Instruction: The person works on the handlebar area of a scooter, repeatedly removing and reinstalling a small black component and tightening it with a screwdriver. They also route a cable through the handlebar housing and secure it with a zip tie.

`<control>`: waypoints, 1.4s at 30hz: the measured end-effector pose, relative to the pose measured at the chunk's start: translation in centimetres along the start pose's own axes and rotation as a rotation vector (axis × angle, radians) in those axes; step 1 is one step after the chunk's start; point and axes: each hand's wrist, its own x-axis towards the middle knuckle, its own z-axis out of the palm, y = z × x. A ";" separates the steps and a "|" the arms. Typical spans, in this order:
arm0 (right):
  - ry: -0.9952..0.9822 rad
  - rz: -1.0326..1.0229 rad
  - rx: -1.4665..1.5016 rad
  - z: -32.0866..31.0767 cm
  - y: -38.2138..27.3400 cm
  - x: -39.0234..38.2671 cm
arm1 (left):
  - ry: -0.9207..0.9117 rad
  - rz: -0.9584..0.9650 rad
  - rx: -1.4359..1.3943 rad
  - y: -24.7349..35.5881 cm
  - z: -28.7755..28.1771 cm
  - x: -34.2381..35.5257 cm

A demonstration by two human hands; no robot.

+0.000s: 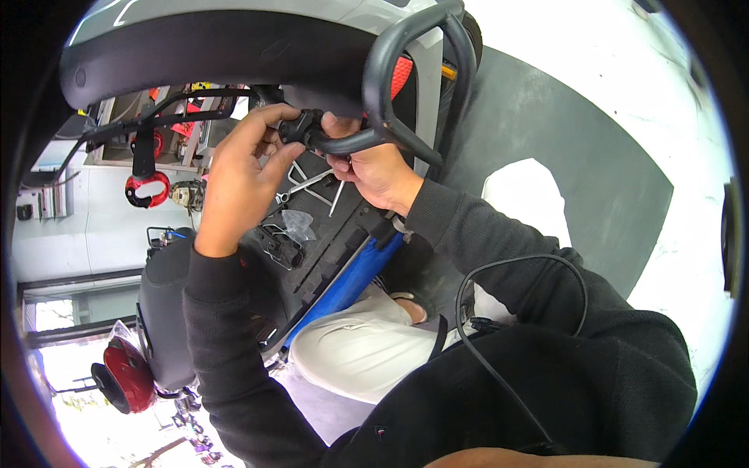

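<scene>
A black bent tubular bar (382, 70) stands beside a grey scooter body with a black panel (211, 58). At the bar's lower left end sits a small black clamp-like fitting (300, 129). My left hand (243, 168) pinches this fitting between thumb and fingers. My right hand (378, 173) is closed around the bar just right of the fitting, its thumb on top. Under the hands, wrenches (300, 186) and a clear plastic bag (298, 225) lie on a dark ribbed surface. A thin silver rod (337, 199) shows below my right fingers; whether they touch it I cannot tell.
A black seat-like cushion (168, 312) and a red helmet (129, 374) are at lower left. Farther back are shelves (117, 117) with parts and a red-and-black ring-shaped piece (148, 189). A blue panel edge (343, 285) runs near my knee. A black cable (507, 257) loops over my right arm.
</scene>
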 end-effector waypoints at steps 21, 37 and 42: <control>-0.089 -0.009 -0.048 -1.1 0.2 0.3 | 0.124 0.267 0.042 -2.4 2.6 -1.2; 0.028 -0.087 -0.076 0.1 0.8 -0.5 | 0.219 0.096 -0.058 -0.9 3.9 -1.7; 0.015 -0.072 -0.104 -0.3 0.7 -0.9 | 0.219 0.010 -0.126 -0.5 4.2 -1.7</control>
